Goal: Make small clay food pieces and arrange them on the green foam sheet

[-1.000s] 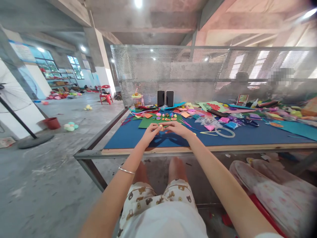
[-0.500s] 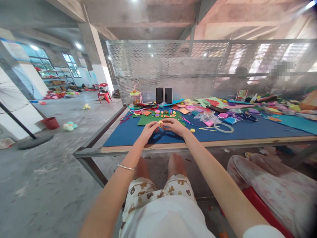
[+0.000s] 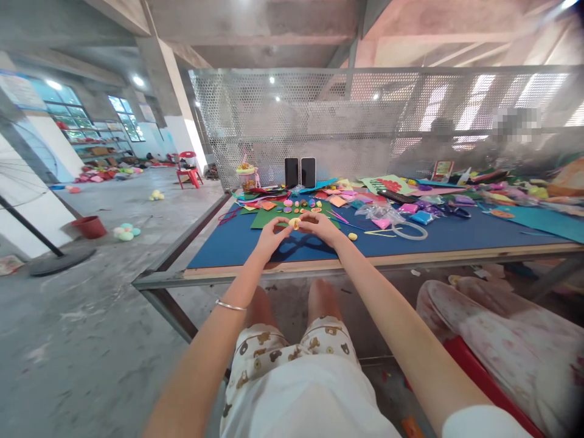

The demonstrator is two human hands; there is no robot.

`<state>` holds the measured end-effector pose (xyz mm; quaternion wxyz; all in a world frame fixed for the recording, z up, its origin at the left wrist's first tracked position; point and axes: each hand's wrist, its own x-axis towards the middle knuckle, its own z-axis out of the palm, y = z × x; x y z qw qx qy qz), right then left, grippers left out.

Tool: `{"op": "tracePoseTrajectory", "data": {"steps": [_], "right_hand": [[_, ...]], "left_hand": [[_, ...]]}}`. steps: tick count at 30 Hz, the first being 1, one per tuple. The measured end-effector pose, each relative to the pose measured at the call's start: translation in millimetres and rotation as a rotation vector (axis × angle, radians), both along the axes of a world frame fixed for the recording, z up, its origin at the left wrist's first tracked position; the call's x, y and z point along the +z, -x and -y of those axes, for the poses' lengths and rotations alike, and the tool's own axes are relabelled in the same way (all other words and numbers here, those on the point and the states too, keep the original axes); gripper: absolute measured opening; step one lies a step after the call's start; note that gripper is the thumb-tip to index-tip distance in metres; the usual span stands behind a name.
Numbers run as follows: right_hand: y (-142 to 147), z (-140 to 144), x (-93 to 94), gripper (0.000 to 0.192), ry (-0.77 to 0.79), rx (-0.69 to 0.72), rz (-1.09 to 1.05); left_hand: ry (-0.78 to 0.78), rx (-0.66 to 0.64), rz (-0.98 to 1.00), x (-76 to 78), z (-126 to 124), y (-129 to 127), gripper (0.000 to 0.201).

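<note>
Between my fingertips is a small yellow piece of modelling clay [image 3: 295, 224], held above the blue table top near its front edge. My left hand [image 3: 274, 234] pinches it from the left, and my right hand [image 3: 320, 228] grips it from the right. Just beyond my hands lies a green sheet [image 3: 264, 219] with several small coloured clay pieces in rows. A separate yellow clay lump [image 3: 353, 236] rests on the table to the right of my right hand.
Two dark-screened phones [image 3: 308, 173] stand upright at the back by a perforated metal screen. To the right are a clear tape ring [image 3: 410, 230], clay packets [image 3: 421, 217] and coloured paper. A decorated cup [image 3: 246, 177] stands back left. Another person's legs [image 3: 483, 334] are at my right.
My fingers have shifted slightly around the yellow clay, and more of it shows now. The whole view has moved a little; both hands stay in nearly the same place.
</note>
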<state>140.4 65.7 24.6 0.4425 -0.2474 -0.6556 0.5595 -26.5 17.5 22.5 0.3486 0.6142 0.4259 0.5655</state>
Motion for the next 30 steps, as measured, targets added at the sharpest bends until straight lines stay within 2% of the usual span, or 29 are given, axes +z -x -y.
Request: {"op": "tracePoseTrajectory", "data": {"steps": [8,18,26,30], "right_hand": [[0.7,-0.1,0.8,0.028,-0.136,-0.04,0.108],[5.5,-2.5,-4.3,0.028,-0.308,-0.15,0.144],[5.4,-7.2,-6.4,0.029,-0.337,-0.173,0.141],[6.2,-5.9,-7.3,0.03,-0.331,-0.155,0.138]], "left_hand": [[-0.066,0.072,-0.065,-0.3,-1.4,-1.2,0.038],[-0.139,0.232,-0.165,-3.4,-1.0,-0.3,0.025],[-0.099,0.14,-0.156,-5.4,-7.8,-0.9,0.033],[-0.119,0.142,-0.173,-7.0,-8.5,0.0,0.031]]}}
